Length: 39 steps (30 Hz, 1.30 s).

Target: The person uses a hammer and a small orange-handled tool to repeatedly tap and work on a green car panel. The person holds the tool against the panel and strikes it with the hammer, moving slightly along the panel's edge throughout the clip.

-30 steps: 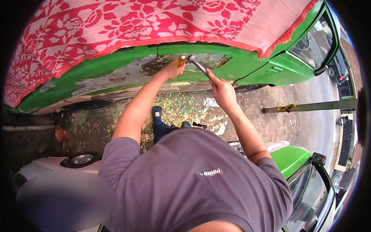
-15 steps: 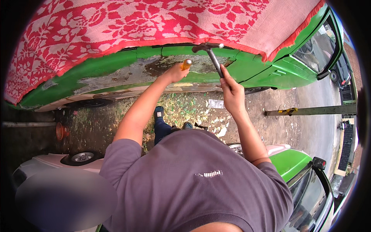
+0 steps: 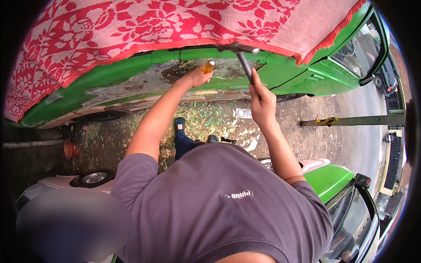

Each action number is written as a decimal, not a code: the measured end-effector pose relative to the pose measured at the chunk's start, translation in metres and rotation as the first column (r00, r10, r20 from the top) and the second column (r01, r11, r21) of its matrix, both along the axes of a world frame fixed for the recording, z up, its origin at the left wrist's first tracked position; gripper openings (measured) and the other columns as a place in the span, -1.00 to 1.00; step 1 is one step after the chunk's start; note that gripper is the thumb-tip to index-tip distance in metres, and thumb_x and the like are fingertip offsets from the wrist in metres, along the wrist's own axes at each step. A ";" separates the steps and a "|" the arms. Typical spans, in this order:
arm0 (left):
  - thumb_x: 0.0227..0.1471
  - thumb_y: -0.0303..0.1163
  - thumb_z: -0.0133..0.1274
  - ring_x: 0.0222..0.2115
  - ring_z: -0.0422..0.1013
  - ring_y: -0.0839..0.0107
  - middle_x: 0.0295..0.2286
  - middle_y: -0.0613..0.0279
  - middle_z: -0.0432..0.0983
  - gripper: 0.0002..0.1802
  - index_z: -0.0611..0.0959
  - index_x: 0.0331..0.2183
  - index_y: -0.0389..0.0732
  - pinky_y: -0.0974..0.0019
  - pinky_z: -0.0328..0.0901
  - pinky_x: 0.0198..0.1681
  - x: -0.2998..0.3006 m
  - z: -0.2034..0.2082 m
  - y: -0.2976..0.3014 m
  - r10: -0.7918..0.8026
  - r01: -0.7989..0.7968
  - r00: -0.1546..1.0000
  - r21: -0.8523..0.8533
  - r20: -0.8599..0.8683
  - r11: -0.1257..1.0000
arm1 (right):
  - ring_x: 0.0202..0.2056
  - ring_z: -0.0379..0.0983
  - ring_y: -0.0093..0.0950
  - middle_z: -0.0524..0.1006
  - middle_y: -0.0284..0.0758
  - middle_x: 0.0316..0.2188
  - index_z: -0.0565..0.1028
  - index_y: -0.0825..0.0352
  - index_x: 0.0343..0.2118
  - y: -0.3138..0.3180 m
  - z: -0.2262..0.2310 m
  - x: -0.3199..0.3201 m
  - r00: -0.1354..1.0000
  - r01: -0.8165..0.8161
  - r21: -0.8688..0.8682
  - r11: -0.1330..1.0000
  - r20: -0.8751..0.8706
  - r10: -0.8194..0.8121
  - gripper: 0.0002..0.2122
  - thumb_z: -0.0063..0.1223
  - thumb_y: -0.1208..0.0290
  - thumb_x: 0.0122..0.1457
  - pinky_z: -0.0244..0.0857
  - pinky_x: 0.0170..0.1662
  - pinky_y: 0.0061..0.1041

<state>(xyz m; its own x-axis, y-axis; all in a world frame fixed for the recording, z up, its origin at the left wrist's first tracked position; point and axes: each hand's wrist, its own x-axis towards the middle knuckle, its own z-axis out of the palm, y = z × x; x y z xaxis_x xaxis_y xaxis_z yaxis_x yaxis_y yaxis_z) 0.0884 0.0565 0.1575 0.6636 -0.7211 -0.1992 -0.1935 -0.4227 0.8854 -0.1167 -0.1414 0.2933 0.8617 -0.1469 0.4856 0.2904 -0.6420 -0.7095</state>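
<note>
My left hand [image 3: 196, 78] is closed round an orange-yellow tool handle [image 3: 208, 68] with a metal cap on its end. Its working end is hidden, so I cannot tell whether it is a chisel or a screwdriver. It is held at the side of a green car [image 3: 280, 74], in front of a patch of stripped, rusty bodywork [image 3: 144, 79]. In my right hand [image 3: 264, 104] is a metal-shafted claw hammer [image 3: 244, 65]. The hammer head, slightly blurred, is up and to the right of the handle's cap, apart from it.
A red and pink flowered cloth [image 3: 144, 26] covers the car's upper part. Paint flakes [image 3: 210, 122] litter the ground. Behind me stands another green and pink car [image 3: 326, 179]. A post [image 3: 351, 120] is at the right, an orange bucket-like container [image 3: 70, 149] at the left.
My left hand and the yellow handle have shifted slightly left and toward the cloth. The hammer head has moved a little farther toward the cloth. Both grips are unchanged.
</note>
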 end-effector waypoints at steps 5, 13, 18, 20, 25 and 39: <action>0.12 -0.25 -0.10 -0.51 0.35 0.44 -0.58 0.31 0.43 -0.80 0.43 -0.40 -0.18 0.29 0.26 -0.31 0.007 -0.002 -0.005 -0.029 0.030 0.998 -0.026 0.050 0.999 | -0.39 0.55 -0.23 0.56 -0.05 -0.36 0.39 0.04 0.19 -0.004 -0.006 0.006 0.988 0.015 -0.026 1.000 -0.156 -0.019 -0.55 0.01 0.53 0.23 0.37 -0.27 -0.37; 0.14 -0.25 -0.10 -0.50 0.36 0.44 -0.58 0.30 0.43 -0.79 0.42 -0.41 -0.19 0.29 0.26 -0.31 0.002 -0.014 -0.005 -0.012 0.014 0.999 -0.054 0.042 0.998 | -0.53 0.30 -0.46 0.51 -0.10 -0.48 0.40 0.12 0.18 0.001 -0.011 0.005 0.980 -0.011 -0.148 0.989 -0.200 -0.019 -0.58 0.03 0.51 0.24 0.28 -0.35 -0.52; 0.17 -0.23 -0.12 -0.51 0.35 0.45 -0.59 0.31 0.42 -0.76 0.42 -0.42 -0.20 0.30 0.25 -0.32 -0.002 -0.014 -0.006 0.010 -0.008 0.999 -0.068 0.036 0.998 | -0.46 0.49 -0.53 0.57 -0.09 -0.38 0.41 0.16 0.17 -0.006 0.002 0.000 0.996 0.073 0.088 0.993 0.034 -0.076 -0.56 0.02 0.60 0.22 0.37 -0.32 -0.47; 0.17 -0.22 -0.12 -0.51 0.35 0.45 -0.58 0.31 0.42 -0.75 0.43 -0.43 -0.20 0.30 0.25 -0.31 -0.001 -0.011 -0.006 0.007 -0.004 0.999 -0.056 0.044 0.998 | -0.42 0.55 -0.47 0.57 -0.09 -0.39 0.41 0.13 0.17 -0.008 -0.008 -0.005 0.995 0.072 0.097 0.993 0.058 -0.078 -0.56 0.02 0.57 0.22 0.37 -0.31 -0.45; 0.17 -0.22 -0.11 -0.50 0.35 0.45 -0.58 0.30 0.42 -0.74 0.44 -0.43 -0.21 0.29 0.26 -0.31 0.003 -0.019 -0.003 -0.021 0.022 0.999 -0.040 0.039 0.999 | -0.45 0.51 -0.35 0.56 -0.09 -0.39 0.42 0.05 0.17 -0.006 -0.020 -0.005 0.973 0.032 -0.054 0.998 -0.225 -0.044 -0.57 0.03 0.52 0.23 0.37 -0.29 -0.43; 0.11 -0.31 -0.07 -0.48 0.38 0.43 -0.57 0.29 0.43 -0.84 0.44 -0.39 -0.20 0.29 0.27 -0.30 -0.008 -0.012 -0.003 0.033 -0.031 0.999 -0.063 0.018 0.998 | -0.39 0.55 -0.41 0.58 -0.05 -0.34 0.43 0.20 0.15 -0.001 0.017 0.002 0.988 0.043 0.069 0.997 -0.150 -0.032 -0.60 0.02 0.58 0.23 0.36 -0.25 -0.50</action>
<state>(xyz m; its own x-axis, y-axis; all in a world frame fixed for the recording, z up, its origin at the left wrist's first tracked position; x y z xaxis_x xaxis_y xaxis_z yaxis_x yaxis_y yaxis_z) 0.0803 0.0534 0.1450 0.6898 -0.7100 -0.1414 -0.1979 -0.3728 0.9066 -0.1144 -0.1423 0.3098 0.9170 -0.2102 0.3391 0.1548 -0.5959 -0.7880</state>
